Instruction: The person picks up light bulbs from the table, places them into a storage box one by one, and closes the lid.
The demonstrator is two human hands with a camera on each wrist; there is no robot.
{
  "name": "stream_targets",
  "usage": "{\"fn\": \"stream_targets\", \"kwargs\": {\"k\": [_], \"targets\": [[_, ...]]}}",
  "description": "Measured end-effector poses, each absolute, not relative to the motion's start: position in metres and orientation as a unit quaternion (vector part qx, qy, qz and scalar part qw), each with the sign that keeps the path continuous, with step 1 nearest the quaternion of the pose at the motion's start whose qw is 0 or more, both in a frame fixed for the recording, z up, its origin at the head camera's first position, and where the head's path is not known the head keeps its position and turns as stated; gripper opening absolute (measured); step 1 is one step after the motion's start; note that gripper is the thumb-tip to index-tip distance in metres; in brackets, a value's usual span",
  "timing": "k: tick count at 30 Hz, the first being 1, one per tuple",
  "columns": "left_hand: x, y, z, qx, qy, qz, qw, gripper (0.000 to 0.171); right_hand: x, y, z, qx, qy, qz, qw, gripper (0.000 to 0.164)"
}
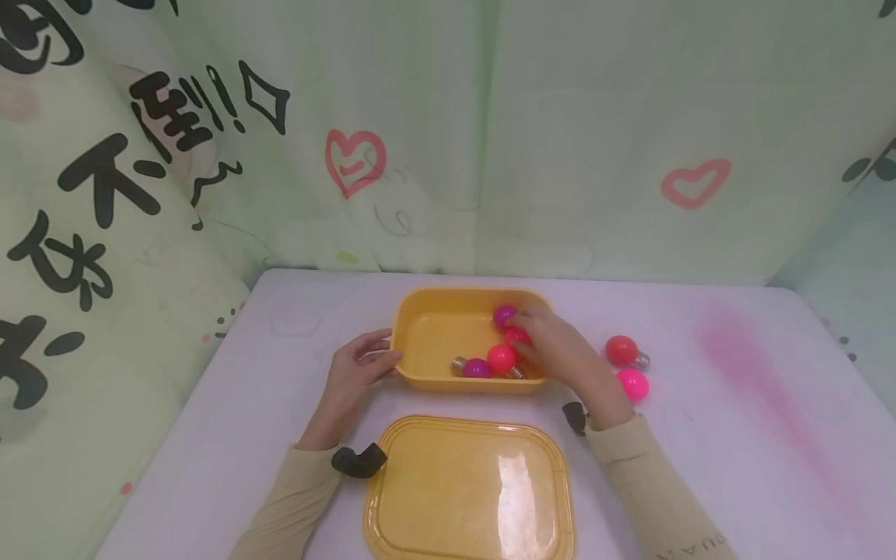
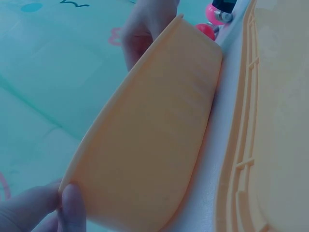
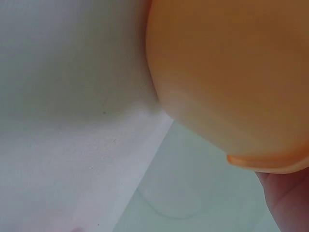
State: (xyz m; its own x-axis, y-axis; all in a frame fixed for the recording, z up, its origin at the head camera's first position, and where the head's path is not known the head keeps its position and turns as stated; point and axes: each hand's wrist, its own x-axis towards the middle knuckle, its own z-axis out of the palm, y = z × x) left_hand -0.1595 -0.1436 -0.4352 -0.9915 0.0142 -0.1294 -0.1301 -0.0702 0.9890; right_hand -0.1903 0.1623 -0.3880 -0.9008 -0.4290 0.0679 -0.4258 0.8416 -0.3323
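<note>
A yellow plastic box (image 1: 434,334) stands on the table, with several small light bulbs at its right side. My left hand (image 1: 358,369) pinches the box's left rim, thumb on the outer wall in the left wrist view. Over the right rim reaches my right hand (image 1: 553,342), its fingers and thumb around a red bulb (image 1: 516,336) inside. By its fingertips lies a purple bulb (image 1: 504,316). Nearer the front wall are a pinkish-red bulb (image 1: 501,358) and another purple bulb (image 1: 478,368). In the right wrist view, the box wall (image 3: 227,72) hides the fingers.
A yellow lid (image 1: 462,490) lies flat in front of the box, between the forearms. Right of the box, a red bulb (image 1: 621,351) and a pink bulb (image 1: 633,384) rest on the white tabletop (image 1: 700,467). A printed curtain (image 1: 574,140) hangs behind the table.
</note>
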Motion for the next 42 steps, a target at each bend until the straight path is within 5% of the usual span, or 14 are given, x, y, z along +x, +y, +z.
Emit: {"fn": "stream_targets", "kwargs": {"k": [42], "targets": [[-0.159, -0.144, -0.434, -0.053, 0.689, 0.720, 0.058, 0.048, -0.159, 0.227, -0.372, -0.209, 0.966, -0.149, -0.042, 0.042]]}}
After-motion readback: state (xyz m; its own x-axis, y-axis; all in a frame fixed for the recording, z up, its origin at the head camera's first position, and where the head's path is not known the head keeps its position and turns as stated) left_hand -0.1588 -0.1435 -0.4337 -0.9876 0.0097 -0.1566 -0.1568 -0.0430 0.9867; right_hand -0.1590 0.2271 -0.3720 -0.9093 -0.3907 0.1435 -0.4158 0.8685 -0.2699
